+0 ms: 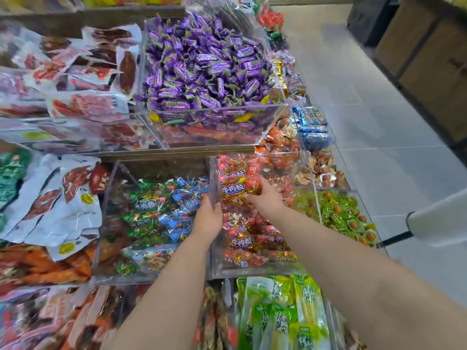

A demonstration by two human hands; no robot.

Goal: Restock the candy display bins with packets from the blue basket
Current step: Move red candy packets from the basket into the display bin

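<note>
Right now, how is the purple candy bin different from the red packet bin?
The purple candy bin sits on the upper tier, heaped with small wrapped sweets. The red packet bin sits lower, holding bigger packets, one gripped by the right hand. Both are clear plastic.

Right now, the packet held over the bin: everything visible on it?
The red-and-gold packet is crinkly, glossy clear film holding small wrapped pieces, with white characters on a purple patch. It is tilted above the clear bin of matching packets. The right hand grips its right edge; the left hand reaches its lower left, contact unclear.
</note>
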